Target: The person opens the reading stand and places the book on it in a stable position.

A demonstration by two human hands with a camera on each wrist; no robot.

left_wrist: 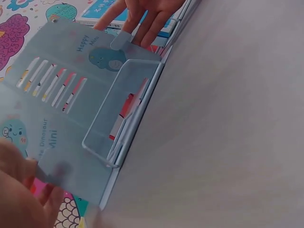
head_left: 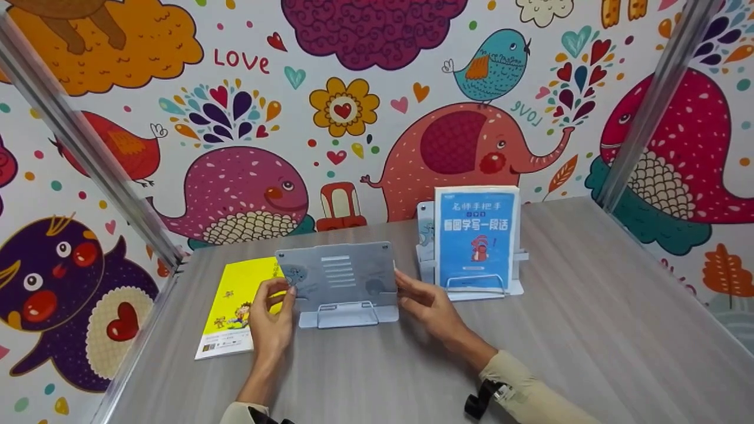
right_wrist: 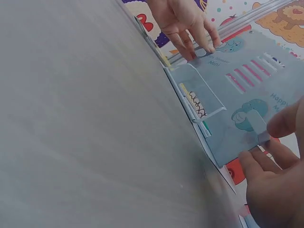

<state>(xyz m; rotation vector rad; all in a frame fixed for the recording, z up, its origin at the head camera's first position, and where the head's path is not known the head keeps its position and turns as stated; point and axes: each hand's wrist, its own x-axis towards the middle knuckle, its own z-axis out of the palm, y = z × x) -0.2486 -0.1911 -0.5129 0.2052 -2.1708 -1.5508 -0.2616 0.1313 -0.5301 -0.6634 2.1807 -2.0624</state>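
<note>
A pale blue metal book stand (head_left: pixel 347 271) stands tilted back on the table, with slots, printed cartoon dinosaurs and a wire page holder (head_left: pixel 347 315) along its front ledge. My left hand (head_left: pixel 274 312) grips its left edge, thumb in front and fingers behind. On the other side my right hand (head_left: pixel 433 306) holds the right edge; in the right wrist view its thumb is by a small side tab (right_wrist: pixel 258 124) and its fingers reach behind the plate. No book rests on this stand. Partly behind it and the left hand lies a yellow book (head_left: pixel 227 306).
A second book stand (head_left: pixel 425 229) at the back right bears an upright blue book (head_left: pixel 477 241), close beyond my right hand. Behind the grey wood-grain table (head_left: pixel 559 330) rises a wall of cartoon animals. Metal posts (head_left: pixel 660 106) flank the table.
</note>
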